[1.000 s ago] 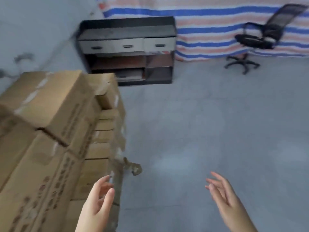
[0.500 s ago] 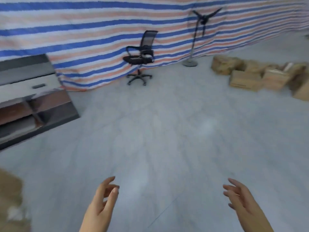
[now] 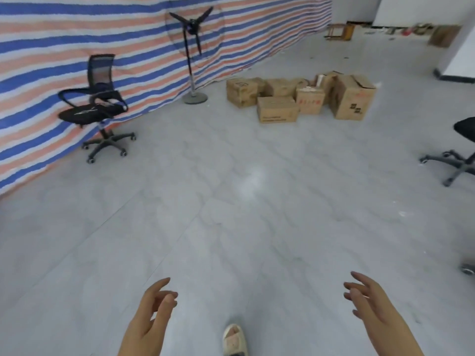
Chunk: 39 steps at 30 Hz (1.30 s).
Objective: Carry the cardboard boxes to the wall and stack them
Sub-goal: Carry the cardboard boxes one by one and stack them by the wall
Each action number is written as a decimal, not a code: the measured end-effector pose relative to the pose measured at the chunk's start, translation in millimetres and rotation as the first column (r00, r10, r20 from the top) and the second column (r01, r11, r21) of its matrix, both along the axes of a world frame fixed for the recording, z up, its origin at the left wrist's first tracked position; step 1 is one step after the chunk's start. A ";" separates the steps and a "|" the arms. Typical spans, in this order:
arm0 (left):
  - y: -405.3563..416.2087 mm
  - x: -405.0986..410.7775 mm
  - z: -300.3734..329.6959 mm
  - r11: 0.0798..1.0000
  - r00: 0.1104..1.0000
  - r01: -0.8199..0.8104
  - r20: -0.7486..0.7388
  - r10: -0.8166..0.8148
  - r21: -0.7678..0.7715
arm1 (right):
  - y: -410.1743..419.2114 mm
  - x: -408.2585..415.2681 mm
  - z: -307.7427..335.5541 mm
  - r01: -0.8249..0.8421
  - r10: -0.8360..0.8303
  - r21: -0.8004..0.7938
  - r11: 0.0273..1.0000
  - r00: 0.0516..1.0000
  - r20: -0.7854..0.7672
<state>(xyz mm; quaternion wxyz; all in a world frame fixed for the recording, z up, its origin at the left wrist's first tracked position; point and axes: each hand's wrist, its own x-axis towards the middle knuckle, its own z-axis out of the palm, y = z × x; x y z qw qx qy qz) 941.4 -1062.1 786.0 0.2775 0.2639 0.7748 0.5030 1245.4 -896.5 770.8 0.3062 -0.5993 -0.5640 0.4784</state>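
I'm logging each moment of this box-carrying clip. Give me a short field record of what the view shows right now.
left hand: empty, fingers loosely open
right hand: empty, fingers loosely open
cardboard boxes: cluster on the floor ahead, near the striped tarp
path to boxes: bare grey floor
standing fan: left of the boxes, by the tarp
office chair: left, by the tarp
second chair: right edge, partly cut off
shoe: bottom centre

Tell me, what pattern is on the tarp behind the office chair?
The tarp has blue, orange-pink and white stripes, seen in the head view.
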 end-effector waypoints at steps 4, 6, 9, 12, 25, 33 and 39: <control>94.2 -37.6 6.5 0.998 0.998 0.065 0.016 -0.065 0.025 | 72.7 -24.0 13.5 0.086 -0.085 0.040 0.996 0.996 -0.020; 143.1 -53.3 15.0 0.992 0.993 0.121 -0.002 -0.121 0.043 | 105.0 -31.7 18.7 0.123 -0.123 0.050 0.991 0.992 -0.015; 207.9 -67.3 31.4 0.969 0.969 0.245 -0.044 -0.244 0.019 | 145.7 -40.9 21.2 0.169 -0.168 0.048 0.984 0.985 -0.021; 268.2 -75.3 35.8 0.958 0.956 0.286 -0.076 -0.285 0.007 | 187.3 -43.4 17.9 0.208 -0.207 0.026 0.978 0.978 -0.025; 559.3 -20.0 12.7 0.972 0.971 0.235 0.046 -0.235 0.005 | 473.4 4.3 18.1 0.208 -0.208 0.028 0.978 0.978 0.005; 726.2 27.5 8.3 0.928 0.928 0.372 0.040 -0.370 -0.036 | 620.5 44.5 22.0 0.208 -0.206 -0.042 0.977 0.977 0.047; 851.5 17.1 -0.5 0.925 0.925 0.376 0.084 -0.372 -0.047 | 734.2 40.7 11.8 0.231 -0.225 -0.077 0.970 0.971 0.084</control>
